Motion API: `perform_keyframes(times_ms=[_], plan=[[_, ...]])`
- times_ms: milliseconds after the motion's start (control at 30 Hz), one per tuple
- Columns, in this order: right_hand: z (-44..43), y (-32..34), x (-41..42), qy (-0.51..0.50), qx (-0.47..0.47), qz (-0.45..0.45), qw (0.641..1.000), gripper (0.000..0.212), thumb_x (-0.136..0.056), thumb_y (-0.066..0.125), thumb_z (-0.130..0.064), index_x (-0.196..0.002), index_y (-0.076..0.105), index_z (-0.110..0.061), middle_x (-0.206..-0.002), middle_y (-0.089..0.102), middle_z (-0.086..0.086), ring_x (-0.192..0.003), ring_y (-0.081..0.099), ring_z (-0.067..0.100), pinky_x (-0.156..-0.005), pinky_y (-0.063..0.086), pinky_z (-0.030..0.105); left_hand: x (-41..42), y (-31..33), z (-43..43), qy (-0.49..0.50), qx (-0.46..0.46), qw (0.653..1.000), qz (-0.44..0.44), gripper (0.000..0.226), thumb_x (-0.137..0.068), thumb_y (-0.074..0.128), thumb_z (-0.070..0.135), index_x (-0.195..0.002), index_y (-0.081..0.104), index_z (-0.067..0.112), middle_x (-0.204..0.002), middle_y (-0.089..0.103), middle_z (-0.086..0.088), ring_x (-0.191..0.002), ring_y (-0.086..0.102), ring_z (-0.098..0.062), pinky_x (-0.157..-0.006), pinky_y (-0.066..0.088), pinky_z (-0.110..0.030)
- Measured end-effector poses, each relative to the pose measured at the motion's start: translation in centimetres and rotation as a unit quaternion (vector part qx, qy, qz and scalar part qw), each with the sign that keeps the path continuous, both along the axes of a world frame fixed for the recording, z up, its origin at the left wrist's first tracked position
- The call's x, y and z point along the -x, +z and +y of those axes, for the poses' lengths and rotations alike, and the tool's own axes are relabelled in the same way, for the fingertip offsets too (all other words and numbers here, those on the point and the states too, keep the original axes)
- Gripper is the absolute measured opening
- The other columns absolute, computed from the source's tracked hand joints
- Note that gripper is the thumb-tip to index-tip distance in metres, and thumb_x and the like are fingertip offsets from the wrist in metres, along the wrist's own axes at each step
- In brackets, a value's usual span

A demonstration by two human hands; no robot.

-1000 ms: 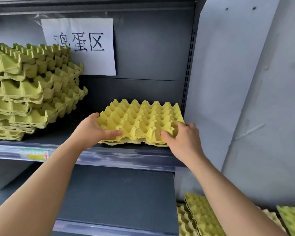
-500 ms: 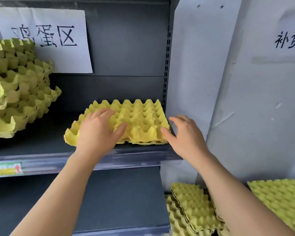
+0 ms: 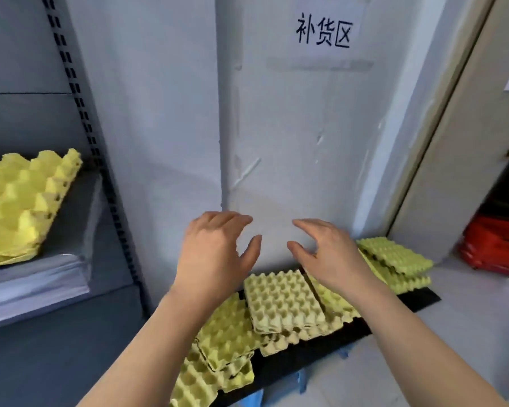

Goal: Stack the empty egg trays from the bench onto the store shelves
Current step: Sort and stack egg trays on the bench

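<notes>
Item: empty egg trays, moulded pulp, yellow-green, loose lot. Location: most lie on the low black bench (image 3: 417, 299) against the white wall, in overlapping, uneven piles. A pale tray (image 3: 282, 301) sits uppermost at centre, askew trays (image 3: 227, 330) spill toward the near-left end, and a tidier stack (image 3: 394, 259) stands at the far right. One shelved tray (image 3: 21, 201), blurred, rests on the store shelf (image 3: 41, 277) to the left. Left hand (image 3: 212, 259) and right hand (image 3: 332, 257): poised above the centre pile, touching nothing; grip released on both, fingers loosely spread. Hazards, as judged: nested trays may cling, so lifting the pale one could drag those beneath off the bench. The near-left pile looks to overhang and may slide to the floor if jostled. A one-sided pinch risks tearing the thin rim. Also present: paper sign (image 3: 323, 33), red case (image 3: 497, 245).
</notes>
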State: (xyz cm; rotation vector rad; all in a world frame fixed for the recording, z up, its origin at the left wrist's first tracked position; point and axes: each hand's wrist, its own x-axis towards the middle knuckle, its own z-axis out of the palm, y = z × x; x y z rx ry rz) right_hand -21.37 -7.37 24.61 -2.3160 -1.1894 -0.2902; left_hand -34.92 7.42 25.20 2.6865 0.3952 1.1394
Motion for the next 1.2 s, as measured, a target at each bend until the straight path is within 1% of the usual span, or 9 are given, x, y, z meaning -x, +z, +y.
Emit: perform_keyframes(times_ms=[133,233,433,567,667,800,1000,1133,1200], plan=[[-6.5,-2.4,-7.8,-0.047,0.036,0.017,0.998,0.045,-0.089,0.061,-0.033,-0.129,0.056,-0.012,-0.128,0.059,0.004,-0.119,0.053,0.02,-0.099,0.036,0.026,-9.5,-2.9,-5.1,-0.032,0.013,0.998,0.047,0.04,-0.081,0.051,0.044,-0.099,0.074,0.015,-0.096,0.073,-0.001,-0.088,0.067,-0.028,-0.079,0.052,-0.039],[-10.5,-4.3,-13.3,-0.076,0.064,0.036,0.994,0.042,-0.09,0.059,-0.033,-0.126,0.058,-0.01,-0.125,0.061,0.006,-0.117,0.053,0.023,-0.097,0.04,0.032,-15.8,-5.5,-8.5,-0.044,0.027,0.995,0.08,0.033,-0.078,0.061,0.037,-0.099,0.074,0.015,-0.095,0.073,-0.002,-0.088,0.067,-0.03,-0.078,0.052,-0.04],[-15.6,-9.2,-23.1,-0.105,0.108,0.084,0.985,0.046,-0.093,0.055,-0.033,-0.135,0.05,-0.015,-0.129,0.058,0.002,-0.12,0.05,0.019,-0.098,0.037,0.028,-26.1,-11.8,-11.9,-0.061,0.054,0.982,0.168,0.036,-0.08,0.06,0.04,-0.104,0.073,0.017,-0.094,0.072,0.0,-0.089,0.065,-0.029,-0.079,0.05,-0.04],[-16.4,-13.3,-29.5,-0.123,0.13,0.13,0.975,0.044,-0.092,0.056,-0.032,-0.132,0.053,-0.017,-0.121,0.061,0.001,-0.113,0.053,0.021,-0.094,0.04,0.03,-32.0,-16.6,-12.0,-0.055,0.096,0.969,0.222,0.036,-0.084,0.065,0.038,-0.114,0.069,0.018,-0.108,0.07,0.0,-0.102,0.063,-0.028,-0.089,0.047,-0.04],[-15.9,-16.8,-34.1,-0.133,0.142,0.17,0.966,0.045,-0.091,0.056,-0.034,-0.133,0.051,-0.02,-0.121,0.06,-0.001,-0.11,0.054,0.02,-0.089,0.044,0.032,-36.6,-20.7,-11.4,-0.041,0.138,0.948,0.286,0.044,-0.089,0.06,0.041,-0.13,0.059,0.023,-0.127,0.062,0.003,-0.12,0.053,-0.021,-0.1,0.041,-0.036],[-15.2,-21.3,-39.8,-0.15,0.165,0.209,0.952,0.05,-0.093,0.055,-0.031,-0.14,0.043,-0.016,-0.139,0.047,0.002,-0.117,0.051,0.019,-0.097,0.036,0.026,-42.5,-26.6,-10.2,-0.022,0.224,0.904,0.364,0.053,-0.09,0.058,0.042,-0.139,0.048,0.025,-0.137,0.052,0.003,-0.127,0.046,-0.019,-0.099,0.043,-0.034],[-14.3,-29.6,-47.3,-0.157,0.209,0.257,0.931,0.059,-0.093,0.055,-0.036,-0.145,0.034,-0.018,-0.15,0.033,0.005,-0.139,0.027,0.018,-0.111,0.027,0.031,-49.2,-35.2,-9.5,0.005,0.307,0.826,0.473,0.073,-0.088,0.061,0.043,-0.149,0.028,0.021,-0.148,0.036,-0.003,-0.13,0.042,-0.024,-0.099,0.043,-0.037],[-14.1,-34.8,-51.1,-0.162,0.238,0.278,0.917,0.066,-0.092,0.056,-0.037,-0.148,0.025,-0.021,-0.156,0.02,0.005,-0.143,0.014,0.021,-0.114,0.024,0.036,-51.5,-40.7,-9.4,0.04,0.363,0.788,0.497,0.088,-0.082,0.069,0.044,-0.151,0.02,0.018,-0.15,0.032,-0.007,-0.134,0.039,-0.026,-0.106,0.039,-0.04],[-13.9,-37.5,-52.9,-0.161,0.25,0.285,0.911,0.072,-0.09,0.058,-0.038,-0.149,0.02,-0.024,-0.157,0.012,0.005,-0.145,0.009,0.022,-0.115,0.023,0.038,-52.3,-43.5,-9.4,0.065,0.4,0.765,0.5,0.096,-0.078,0.075,0.043,-0.151,0.017,0.018,-0.149,0.031,-0.011,-0.132,0.041,-0.029,-0.104,0.04,-0.042]])
